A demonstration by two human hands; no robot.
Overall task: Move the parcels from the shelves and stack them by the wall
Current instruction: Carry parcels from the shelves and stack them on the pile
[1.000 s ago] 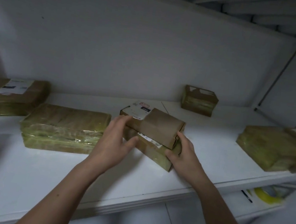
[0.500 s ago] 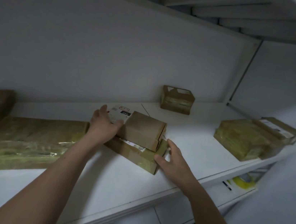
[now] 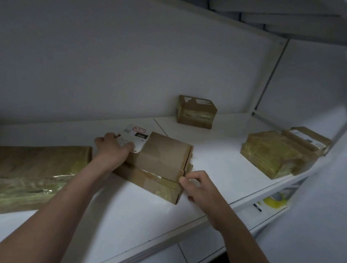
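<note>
Two brown cardboard parcels lie stacked in the middle of the white shelf (image 3: 219, 159). The upper parcel (image 3: 165, 154) carries a white label at its far left end and sits on a flatter taped parcel (image 3: 152, 182). My left hand (image 3: 113, 148) grips the left end of the upper parcel, fingers curled over its top by the label. My right hand (image 3: 198, 186) pinches the near right corner of the stack, thumb and fingers at the seam between both parcels.
A long plastic-wrapped parcel (image 3: 19, 173) lies at the left. A small taped box (image 3: 196, 112) stands by the back wall. Two more parcels (image 3: 275, 153) sit at the right end. Yellow tape rolls (image 3: 274, 202) rest on the lower shelf.
My left hand has closed round the upper parcel's left end. My right hand has moved up from the shelf surface to the stack's near right corner. The view has shifted left.
</note>
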